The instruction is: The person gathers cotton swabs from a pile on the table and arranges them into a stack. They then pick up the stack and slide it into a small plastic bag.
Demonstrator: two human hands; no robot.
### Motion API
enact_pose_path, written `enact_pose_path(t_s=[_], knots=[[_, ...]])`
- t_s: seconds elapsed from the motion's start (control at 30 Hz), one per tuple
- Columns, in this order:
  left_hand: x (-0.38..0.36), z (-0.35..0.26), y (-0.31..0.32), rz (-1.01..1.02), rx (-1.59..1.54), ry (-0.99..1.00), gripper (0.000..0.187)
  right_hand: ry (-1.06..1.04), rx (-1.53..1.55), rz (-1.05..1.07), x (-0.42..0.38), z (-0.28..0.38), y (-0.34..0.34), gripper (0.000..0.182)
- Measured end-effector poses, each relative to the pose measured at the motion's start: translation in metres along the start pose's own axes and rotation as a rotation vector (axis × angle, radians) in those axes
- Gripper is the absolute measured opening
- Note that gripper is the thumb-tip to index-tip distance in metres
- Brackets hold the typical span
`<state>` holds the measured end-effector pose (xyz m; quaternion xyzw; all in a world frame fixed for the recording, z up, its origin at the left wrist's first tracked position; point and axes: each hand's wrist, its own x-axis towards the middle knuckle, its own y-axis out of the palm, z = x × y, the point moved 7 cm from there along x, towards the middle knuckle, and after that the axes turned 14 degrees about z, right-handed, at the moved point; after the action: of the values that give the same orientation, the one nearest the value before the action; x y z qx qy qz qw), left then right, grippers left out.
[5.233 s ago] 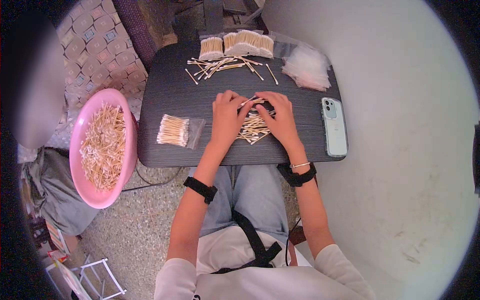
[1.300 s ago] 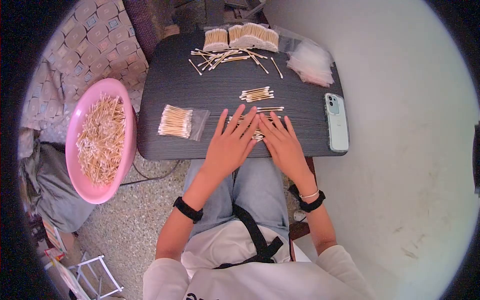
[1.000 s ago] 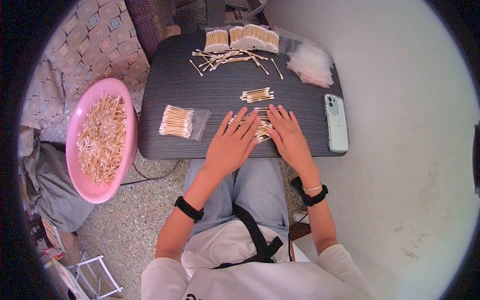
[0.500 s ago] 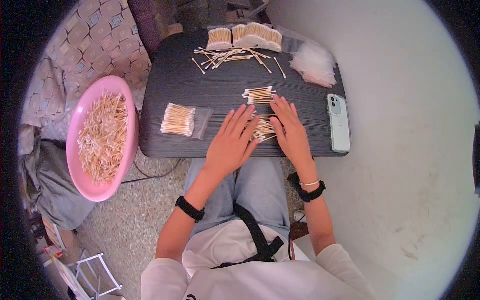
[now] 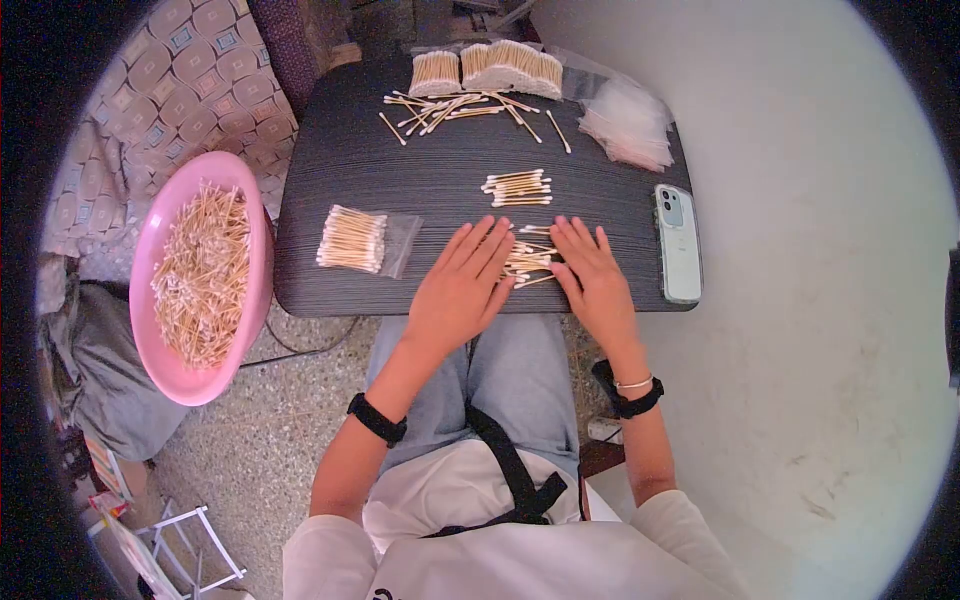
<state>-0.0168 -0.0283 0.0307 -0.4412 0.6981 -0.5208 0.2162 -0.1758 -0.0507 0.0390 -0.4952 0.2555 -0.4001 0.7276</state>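
Observation:
My left hand [image 5: 463,283] and my right hand [image 5: 594,275] lie flat on the dark table [image 5: 350,160], fingers spread, on either side of a loose pile of wooden cotton swabs [image 5: 528,257]. Both hands touch the edges of the pile and hold nothing. A small tidy row of swabs [image 5: 516,187] lies just beyond the pile. A filled clear bag of swabs [image 5: 352,239] rests to the left of my left hand.
A pink basin [image 5: 162,350] heaped with swabs sits left of the table. Scattered swabs [image 5: 455,109] and filled bundles [image 5: 487,69] lie at the far edge. Empty clear bags [image 5: 627,128] are at far right, a phone [image 5: 677,242] at right.
Over the last second my right hand slid back toward me and to the right, uncovering the pile. My left hand stayed nearly still.

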Motion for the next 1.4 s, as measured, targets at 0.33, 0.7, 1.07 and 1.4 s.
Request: enact_pose_path(t_s=[0.33, 0.7, 1.07, 1.4], knots=[[0.001, -0.003, -0.002, 0.002, 0.01, 0.063, 0.044, -0.042, 0.08, 0.013, 0.024, 0.004, 0.008, 0.045], [0.002, -0.002, 0.003, 0.047, -0.013, 0.021, 0.048, -0.077, 0.194, -0.129, 0.021, 0.015, -0.006, 0.028], [0.001, -0.002, -0.001, 0.01, 0.003, 0.024, 0.044, -0.135, 0.158, -0.21, 0.037, 0.022, -0.005, 0.029], [-0.001, 0.0, -0.005, -0.055, -0.104, 0.006, 0.039, -0.087, 0.295, -0.095, 0.038, 0.02, -0.002, 0.021]])
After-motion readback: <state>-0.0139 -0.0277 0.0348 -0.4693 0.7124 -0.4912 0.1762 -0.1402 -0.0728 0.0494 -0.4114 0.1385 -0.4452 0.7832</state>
